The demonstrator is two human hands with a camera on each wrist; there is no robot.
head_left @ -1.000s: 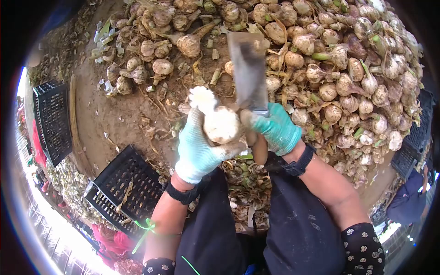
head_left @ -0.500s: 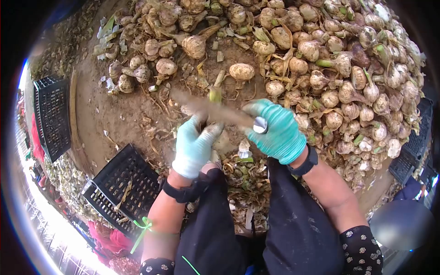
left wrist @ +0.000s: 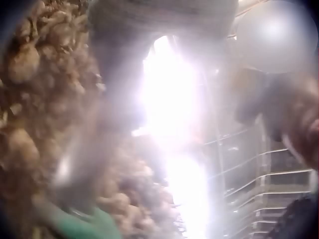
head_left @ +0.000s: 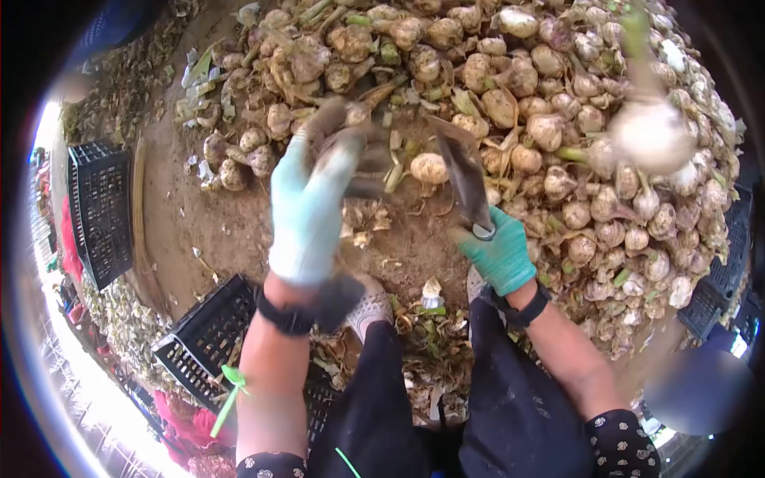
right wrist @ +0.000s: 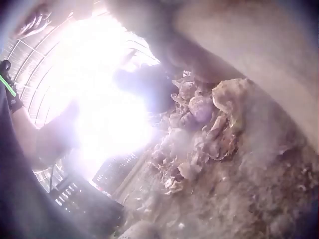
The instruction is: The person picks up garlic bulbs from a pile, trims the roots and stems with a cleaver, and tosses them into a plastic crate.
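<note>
My gloved left hand [head_left: 309,211] is lifted over the bare soil, its fingers blurred and spread, with nothing visible in them. A blurred white garlic bulb [head_left: 652,137], stem upward, hangs in the air over the right side of the garlic heap [head_left: 590,163]. In my right hand [head_left: 502,255], the fingers grip the handle of a broad-bladed knife [head_left: 464,171], its blade pointing away from me. One loose garlic bulb [head_left: 430,169] lies on the ground left of the blade. The left wrist view catches the right glove [left wrist: 94,224] below, blurred.
More unpeeled bulbs [head_left: 307,60] lie at the far left of the heap. Black crates [head_left: 102,219] stand at the left, one lying tilted [head_left: 203,334] by my left forearm. Husks and cut leaves [head_left: 422,342] cover the ground between my feet.
A second ago the left hand held a white garlic bulb; half a second ago the knife crossed close over that hand. Now the left hand is empty, farther forward, and the knife is back right.
</note>
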